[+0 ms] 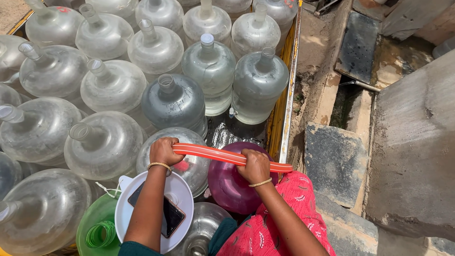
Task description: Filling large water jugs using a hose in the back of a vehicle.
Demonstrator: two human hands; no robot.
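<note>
1. The work in hand is handling the flat orange hose (222,155), which runs as a band from centre-left to centre-right of the lower frame, above a purple jug (227,185) and a clear water jug (192,163).
2. To do it well, I judge the hose should stay taut and flat between the two grips, without a twist, and be moved hand over hand so it never slackens onto the jugs.
3. The left hand (163,150) sits at the hose's left end, just left of centre; its fingers (174,142) are curled fully round the band, closed on it with no gap showing.
4. The right hand (256,166) grips further right, over the purple jug; its fingers (247,154) are likewise wrapped shut on the hose (knuckles up, thumb hidden beneath).
5. Past the right hand the hose runs on towards the yellow-edged metal rail (289,95); its far end cannot be seen clearly.
6. Below the left forearm, a white lid (182,189) carries a dark phone (170,218), resting on a green jug (95,223) in the lower left.
7. Many clear jugs fill the upper left; concrete slabs (412,156) lie at right.
</note>
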